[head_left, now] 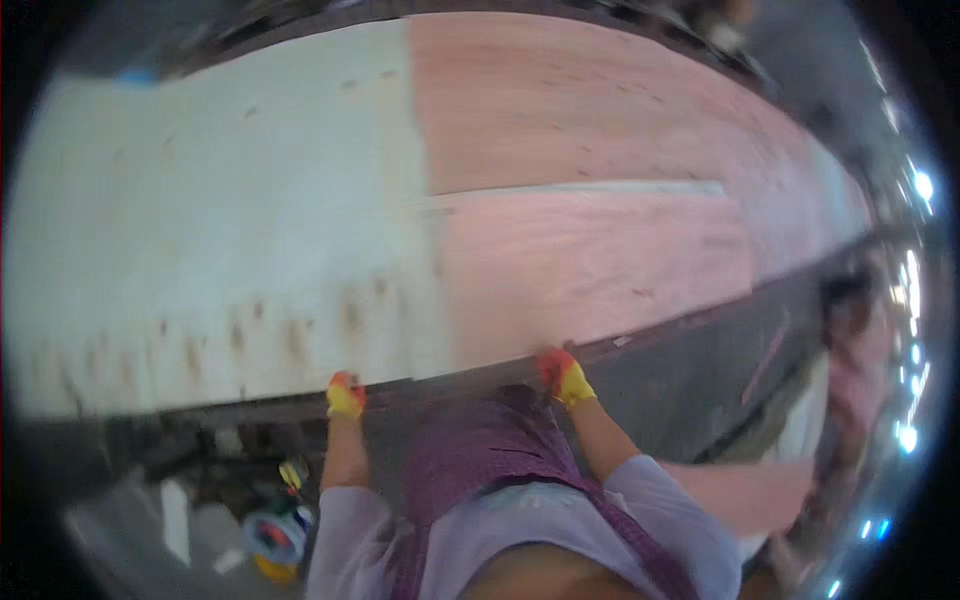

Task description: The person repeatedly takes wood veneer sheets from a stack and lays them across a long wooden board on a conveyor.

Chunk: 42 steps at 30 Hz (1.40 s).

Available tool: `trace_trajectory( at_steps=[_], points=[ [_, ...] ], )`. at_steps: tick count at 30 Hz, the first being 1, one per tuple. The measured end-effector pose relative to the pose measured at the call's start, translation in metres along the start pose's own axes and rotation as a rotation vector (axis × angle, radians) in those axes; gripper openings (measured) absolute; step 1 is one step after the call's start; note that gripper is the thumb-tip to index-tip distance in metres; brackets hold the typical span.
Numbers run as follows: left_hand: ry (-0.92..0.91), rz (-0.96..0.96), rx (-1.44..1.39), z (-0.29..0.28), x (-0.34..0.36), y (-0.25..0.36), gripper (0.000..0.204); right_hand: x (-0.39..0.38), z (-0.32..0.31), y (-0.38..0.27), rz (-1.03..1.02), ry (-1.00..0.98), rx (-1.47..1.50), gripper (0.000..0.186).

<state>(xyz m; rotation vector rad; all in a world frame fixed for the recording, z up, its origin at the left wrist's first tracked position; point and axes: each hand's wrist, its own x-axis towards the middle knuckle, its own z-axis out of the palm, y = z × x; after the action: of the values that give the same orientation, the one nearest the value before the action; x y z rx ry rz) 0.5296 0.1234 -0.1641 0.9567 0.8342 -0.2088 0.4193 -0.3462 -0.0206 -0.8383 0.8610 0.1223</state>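
A cream wood veneer sheet (250, 220) with brown knots lies on the left of a wide, low stack. Beside it, on the right, spreads a pink veneer sheet (600, 265), and its far edge shows as a pale strip. My left hand (347, 395), in a yellow and red glove, is closed on the near edge of the cream sheet. At the near edge of the pink sheet is my right hand (565, 376), gloved the same way. Motion smears its red fingertips, so its grip is unclear.
A dark ledge (690, 340) runs along the stack's near side. At lower left, a round blue-rimmed object (275, 538) sits among scattered items. More pink sheet material (750, 492) lies at lower right. Bright lights line the right rim.
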Motion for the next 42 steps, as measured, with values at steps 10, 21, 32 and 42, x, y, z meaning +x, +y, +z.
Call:
trace_trajectory(
  at_steps=[10, 21, 32, 42],
  points=[
    [-0.321, -0.273, 0.734, 0.179, -0.045, 0.019, 0.029, -0.010, -0.124, -0.015, -0.183, 0.312, 0.228, 0.022],
    [-0.263, -0.065, 0.655, 0.326, -0.053, -0.109, 0.067, 0.046, -0.279, -0.063, -0.483, 0.503, 0.669, 0.045],
    [-0.215, 0.100, 0.746, 0.354, -0.073, -0.036, 0.042, 0.047, -0.265, -0.186, -0.729, 0.690, 0.873, 0.046],
    [-0.582, -0.463, 0.588, 0.343, -0.089, -0.085, 0.022, -0.003, -0.242, -0.306, -1.105, 0.436, 0.436, 0.036]
  ],
)
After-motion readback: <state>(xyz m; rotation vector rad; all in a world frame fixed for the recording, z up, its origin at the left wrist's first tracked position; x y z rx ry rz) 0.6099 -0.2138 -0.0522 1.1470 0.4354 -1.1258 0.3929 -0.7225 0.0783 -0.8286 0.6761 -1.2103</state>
